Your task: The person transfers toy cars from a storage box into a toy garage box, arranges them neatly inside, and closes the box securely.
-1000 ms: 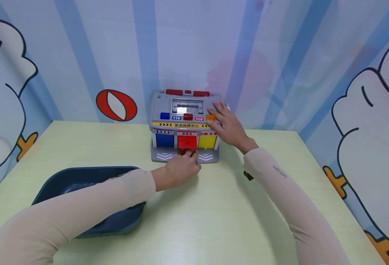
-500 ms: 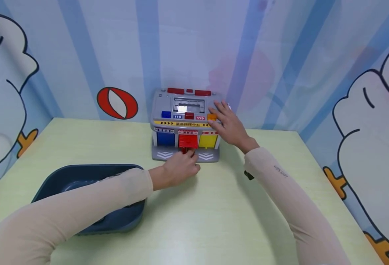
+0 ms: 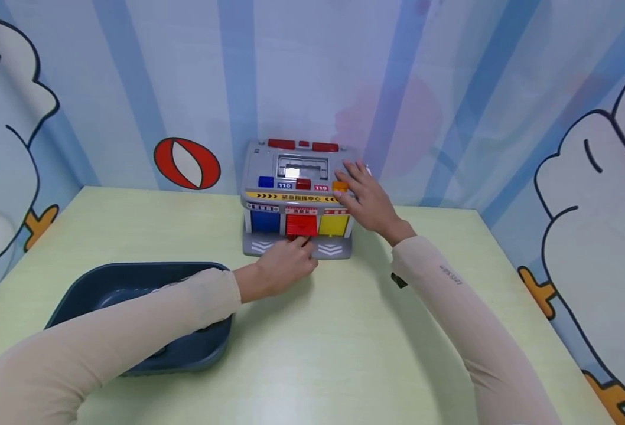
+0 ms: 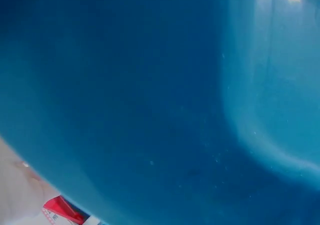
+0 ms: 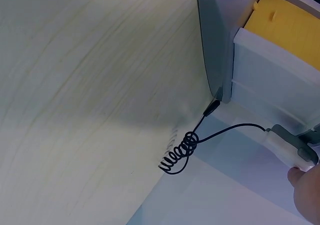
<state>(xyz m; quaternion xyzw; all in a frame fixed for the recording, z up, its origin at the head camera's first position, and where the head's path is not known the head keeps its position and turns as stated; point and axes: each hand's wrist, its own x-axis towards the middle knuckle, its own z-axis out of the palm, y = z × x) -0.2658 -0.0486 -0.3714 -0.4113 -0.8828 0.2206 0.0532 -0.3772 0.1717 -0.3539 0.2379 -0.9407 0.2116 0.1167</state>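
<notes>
A grey toy emergency station (image 3: 302, 200) with blue, red and yellow garage doors stands at the back of the table. My left hand (image 3: 286, 267) is in front of it, fingertips at the lower edge of the tilted red door (image 3: 302, 225). A small dark-red bit shows under that door; what the fingers touch there is hidden. My right hand (image 3: 368, 198) rests on the roof's right end with fingers spread, by the orange button (image 3: 339, 186). In the right wrist view, a fingertip (image 5: 307, 195) touches the white-and-grey handset (image 5: 292, 147) on the station's side.
A dark blue basin (image 3: 132, 268) stands at the left under my left forearm, and its blue plastic (image 4: 150, 110) fills most of the left wrist view. A coiled black cord (image 5: 185, 147) runs from the handset. A printed curtain (image 3: 312, 71) hangs behind the table (image 3: 344, 342).
My left hand has shifted slightly left, and less of the dark-red bit shows under the red door. My right hand stays on the roof.
</notes>
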